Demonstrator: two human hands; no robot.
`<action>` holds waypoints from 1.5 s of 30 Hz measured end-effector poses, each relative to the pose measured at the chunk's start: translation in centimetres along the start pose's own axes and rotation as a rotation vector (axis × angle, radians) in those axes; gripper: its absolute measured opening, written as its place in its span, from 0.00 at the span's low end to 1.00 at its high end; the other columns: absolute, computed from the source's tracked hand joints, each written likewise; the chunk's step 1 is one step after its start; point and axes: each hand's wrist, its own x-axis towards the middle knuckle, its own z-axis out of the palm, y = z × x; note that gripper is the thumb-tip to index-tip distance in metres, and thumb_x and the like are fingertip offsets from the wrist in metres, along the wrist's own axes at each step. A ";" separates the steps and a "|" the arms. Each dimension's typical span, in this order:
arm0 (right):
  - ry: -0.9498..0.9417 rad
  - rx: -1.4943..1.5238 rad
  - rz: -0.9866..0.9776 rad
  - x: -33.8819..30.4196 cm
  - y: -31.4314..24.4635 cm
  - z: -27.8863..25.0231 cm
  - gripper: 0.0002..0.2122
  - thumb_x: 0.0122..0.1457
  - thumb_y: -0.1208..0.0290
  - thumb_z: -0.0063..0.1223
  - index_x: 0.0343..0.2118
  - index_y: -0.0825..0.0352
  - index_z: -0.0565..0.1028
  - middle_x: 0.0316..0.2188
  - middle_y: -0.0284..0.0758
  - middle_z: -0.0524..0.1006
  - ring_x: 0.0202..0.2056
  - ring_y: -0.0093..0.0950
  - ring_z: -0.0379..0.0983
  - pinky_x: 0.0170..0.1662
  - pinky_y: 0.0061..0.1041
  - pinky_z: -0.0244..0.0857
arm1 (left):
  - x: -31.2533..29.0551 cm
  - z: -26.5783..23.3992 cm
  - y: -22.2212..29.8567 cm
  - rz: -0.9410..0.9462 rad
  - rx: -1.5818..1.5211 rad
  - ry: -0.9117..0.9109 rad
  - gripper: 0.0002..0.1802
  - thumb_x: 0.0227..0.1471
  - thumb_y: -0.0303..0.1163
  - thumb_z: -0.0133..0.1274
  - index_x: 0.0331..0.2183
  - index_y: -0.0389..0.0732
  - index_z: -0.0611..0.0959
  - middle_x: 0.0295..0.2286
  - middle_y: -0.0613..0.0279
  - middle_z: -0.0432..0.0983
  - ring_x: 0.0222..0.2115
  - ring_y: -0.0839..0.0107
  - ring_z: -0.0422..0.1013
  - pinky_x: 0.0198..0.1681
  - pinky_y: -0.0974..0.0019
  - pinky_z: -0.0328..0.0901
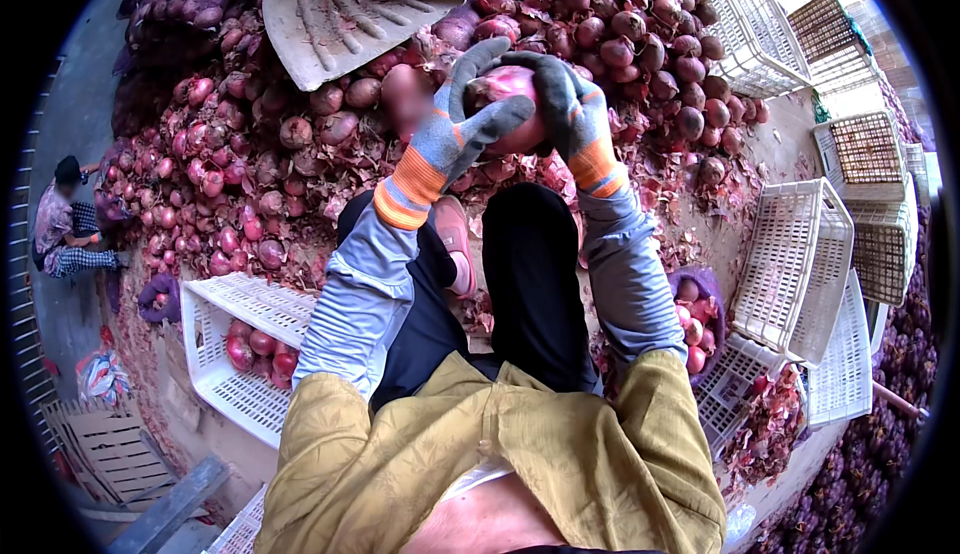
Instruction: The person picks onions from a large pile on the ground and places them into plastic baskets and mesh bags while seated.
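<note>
Between my two gloved hands is a large red onion [510,89], held up above the pile in front of my knees. My left hand [470,104], in a grey glove with an orange cuff, has its fingers and thumb around the onion's left side. On the other side my right hand [568,99], gloved the same way, curls over the onion's top and right. The right thumb is hidden. Loose papery skins and a heap of red onions [625,29] lie beyond and around my hands.
A dusty scoop [365,4] rests on the heap. At my left stands a white crate [225,394] with some onions; at my right are a purple mesh bag [708,294] of onions and stacked white crates [785,254]. Another person [65,219] sits far left.
</note>
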 end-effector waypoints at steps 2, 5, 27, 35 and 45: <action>0.072 0.026 0.065 -0.1 2.6 0.1 0.11 0.62 0.68 0.42 0.35 0.70 0.75 0.28 0.32 0.76 0.31 0.20 0.69 0.36 0.21 0.65 | 0.4 -0.1 -0.4 -0.207 -0.166 0.028 0.27 0.48 0.39 0.57 0.46 0.33 0.73 0.41 0.59 0.71 0.38 0.76 0.69 0.45 0.75 0.63; 0.089 0.116 0.276 -0.8 7.0 0.0 0.07 0.58 0.70 0.49 0.30 0.68 0.75 0.22 0.32 0.76 0.24 0.17 0.65 0.29 0.21 0.63 | 0.3 -2.4 0.2 -0.309 -0.549 0.158 0.21 0.50 0.38 0.51 0.43 0.35 0.76 0.38 0.58 0.73 0.36 0.71 0.72 0.41 0.65 0.70; -0.151 -1.091 0.999 -2.1 34.5 -22.3 0.38 0.42 0.40 0.58 0.49 0.67 0.67 0.41 0.44 0.76 0.45 0.40 0.73 0.48 0.33 0.64 | 0.8 -8.3 -0.7 -0.283 -0.660 0.106 0.31 0.50 0.40 0.54 0.54 0.41 0.67 0.46 0.43 0.65 0.45 0.45 0.65 0.43 0.47 0.69; 0.565 0.720 0.840 -5.6 23.2 -17.1 0.25 0.55 0.43 0.45 0.46 0.61 0.70 0.28 0.37 0.77 0.17 0.28 0.74 0.11 0.20 0.65 | -0.6 -8.0 -0.7 -0.399 -0.831 0.005 0.29 0.55 0.36 0.47 0.56 0.38 0.61 0.47 0.38 0.64 0.42 0.37 0.68 0.39 0.39 0.70; 0.091 -0.476 -0.381 3.0 9.5 -3.3 0.09 0.60 0.69 0.46 0.31 0.70 0.72 0.20 0.33 0.74 0.22 0.20 0.68 0.24 0.23 0.62 | -0.1 0.7 0.9 -0.393 -0.008 0.003 0.41 0.42 0.28 0.61 0.57 0.42 0.61 0.48 0.59 0.64 0.46 0.74 0.63 0.51 0.71 0.59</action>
